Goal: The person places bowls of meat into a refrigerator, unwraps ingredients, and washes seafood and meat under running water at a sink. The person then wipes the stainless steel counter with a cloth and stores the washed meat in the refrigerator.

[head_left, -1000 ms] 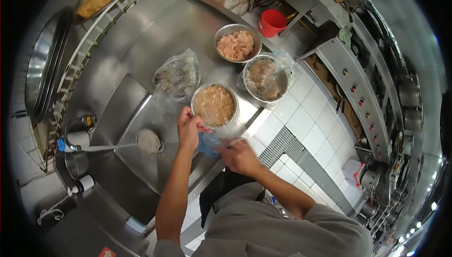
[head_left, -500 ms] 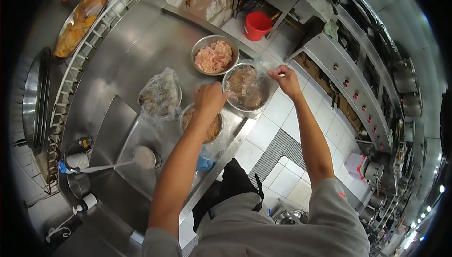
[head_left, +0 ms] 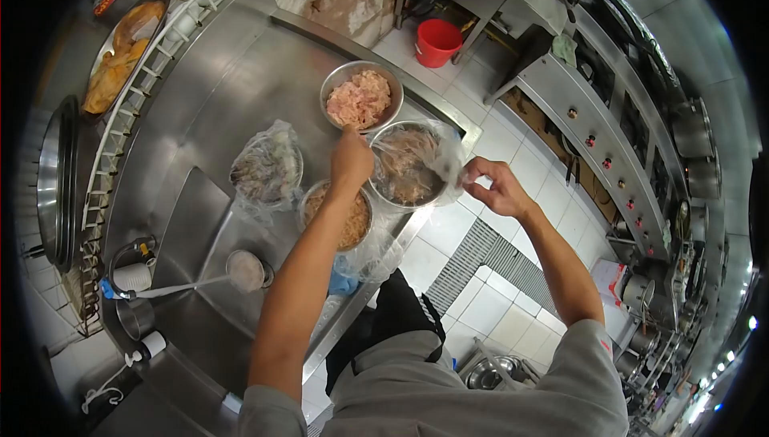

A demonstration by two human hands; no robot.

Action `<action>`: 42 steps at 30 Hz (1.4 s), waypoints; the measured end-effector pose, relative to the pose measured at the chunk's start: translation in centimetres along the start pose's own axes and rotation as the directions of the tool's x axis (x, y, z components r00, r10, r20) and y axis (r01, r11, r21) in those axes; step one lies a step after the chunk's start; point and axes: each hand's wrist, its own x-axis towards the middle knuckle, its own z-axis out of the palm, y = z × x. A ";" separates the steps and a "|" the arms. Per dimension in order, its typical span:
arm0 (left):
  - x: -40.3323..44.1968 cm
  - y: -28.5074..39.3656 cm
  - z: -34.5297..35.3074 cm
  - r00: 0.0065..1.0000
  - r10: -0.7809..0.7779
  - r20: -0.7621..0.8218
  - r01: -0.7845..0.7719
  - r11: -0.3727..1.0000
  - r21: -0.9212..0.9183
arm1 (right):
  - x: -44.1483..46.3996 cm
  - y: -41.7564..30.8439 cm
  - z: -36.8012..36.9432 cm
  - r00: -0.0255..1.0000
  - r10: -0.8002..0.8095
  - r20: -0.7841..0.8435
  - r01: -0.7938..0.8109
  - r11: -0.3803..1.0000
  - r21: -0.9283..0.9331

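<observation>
A steel bowl (head_left: 380, 186) holds brownish food with clear plastic wrap (head_left: 448, 157) draped over it. My right hand (head_left: 498, 187) pinches the wrap at the bowl's right side. My left hand (head_left: 352, 163) is closed by the bowl's left edge, its fingertips close to the rim of a second steel bowl (head_left: 328, 84) filled with pink minced meat (head_left: 359, 99). What the left fingers grip is hidden. Under my left forearm stands a bowl of light brown food (head_left: 352, 225), partly covered by the arm. To its left sits a bowl under crumpled plastic (head_left: 268, 165).
A sink with a tap (head_left: 184, 286) and a small round container (head_left: 245, 270) lies at lower left. Loose plastic and a blue thing (head_left: 343, 277) lie near the counter's front edge. A red bucket (head_left: 438, 43) stands on the floor; a stove (head_left: 593, 116) lines the right.
My right hand has moved down and a little right, drawing the wrap's edge over the bowl's right side. My left hand has shifted slightly up and left.
</observation>
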 end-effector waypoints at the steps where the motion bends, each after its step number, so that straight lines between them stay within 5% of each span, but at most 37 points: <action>1: 0.4 -0.3 0.2 0.997 -0.074 -0.020 0.071 0.989 -0.131 | 0.1 0.1 0.1 0.966 0.219 0.139 -0.243 0.950 0.197; 2: 1.0 -1.1 0.9 0.997 -0.074 -0.021 0.070 0.989 -0.132 | -0.1 1.3 0.0 0.932 0.275 0.237 -0.347 0.864 0.363; 5: 1.3 -2.1 1.1 0.980 -0.192 0.056 0.199 0.932 -0.303 | -1.1 5.7 -0.2 0.890 0.380 0.252 -0.456 0.750 0.480; 7: -0.7 0.6 -1.5 0.975 -0.124 0.184 0.145 0.983 -0.109 | -1.2 5.5 0.4 0.856 0.439 0.274 -0.517 0.730 0.447; 9: -1.0 0.1 -1.5 0.973 -0.033 0.228 0.053 0.995 -0.084 | -0.8 3.3 1.6 0.854 0.507 0.118 -0.519 0.815 0.257; 10: -1.1 -0.2 -1.5 0.959 0.065 0.275 -0.049 0.997 -0.063 | -0.8 3.2 2.0 0.857 0.505 0.106 -0.509 0.795 0.329; 15: 0.3 -1.1 -1.0 0.966 0.088 0.243 -0.066 0.993 -0.095 | 0.8 7.0 5.6 0.832 0.555 0.014 -0.538 0.800 0.264; 18: 0.4 -0.1 -1.6 0.969 0.099 0.225 -0.094 0.995 -0.033 | 1.5 6.8 6.7 0.741 0.660 -0.123 -0.565 0.712 0.417; 20: 0.3 -0.3 -1.0 0.975 0.119 0.188 -0.115 0.993 -0.033 | 1.3 5.7 8.2 0.474 0.782 -0.405 -0.505 0.618 0.602; 21: 0.2 -0.4 -0.5 0.982 0.125 0.142 -0.127 0.992 0.001 | 0.8 6.0 8.4 0.474 0.779 -0.409 -0.503 0.621 0.600; 23: 0.5 -0.7 0.0 0.986 0.136 0.094 -0.139 0.990 0.031 | 0.2 6.2 8.9 0.516 0.847 -0.126 -0.513 0.423 0.747; 24: 0.7 -0.8 0.2 0.983 0.161 0.088 -0.166 0.985 0.049 | 0.5 5.3 9.5 0.489 0.860 -0.146 -0.477 0.404 0.780; 25: 0.8 -1.1 0.3 0.979 0.184 0.083 -0.190 0.979 0.068 | 0.5 5.8 9.1 0.488 0.861 -0.145 -0.481 0.403 0.778; 27: 1.5 -1.5 -0.1 0.960 0.241 0.144 -0.255 0.963 0.089 | 1.2 6.3 8.4 0.652 0.674 -0.347 -0.600 0.738 0.308; 28: 1.6 -1.8 -0.4 0.933 0.298 0.201 -0.323 0.940 0.108 | 1.3 5.7 8.1 0.626 0.683 -0.377 -0.556 0.730 0.398; 32: 1.2 -0.1 -1.8 0.932 0.264 0.247 -0.286 0.957 0.055 | 0.8 5.8 6.2 0.628 0.613 -0.480 -0.534 0.788 0.307; 35: 1.3 0.3 -2.2 0.975 0.210 0.067 -0.193 0.960 -0.203 | 0.7 3.4 3.0 0.668 0.609 -0.427 -0.482 0.792 0.375; 37: 1.4 0.8 -2.8 0.952 -0.063 0.299 0.222 0.815 -0.536 | 1.3 1.0 2.3 0.676 0.611 -0.412 -0.479 0.789 0.384; 42: 1.1 0.4 -5.7 0.927 -0.048 0.373 0.313 0.646 -0.696 | 2.6 -1.0 2.0 0.688 0.582 -0.434 -0.396 0.801 0.448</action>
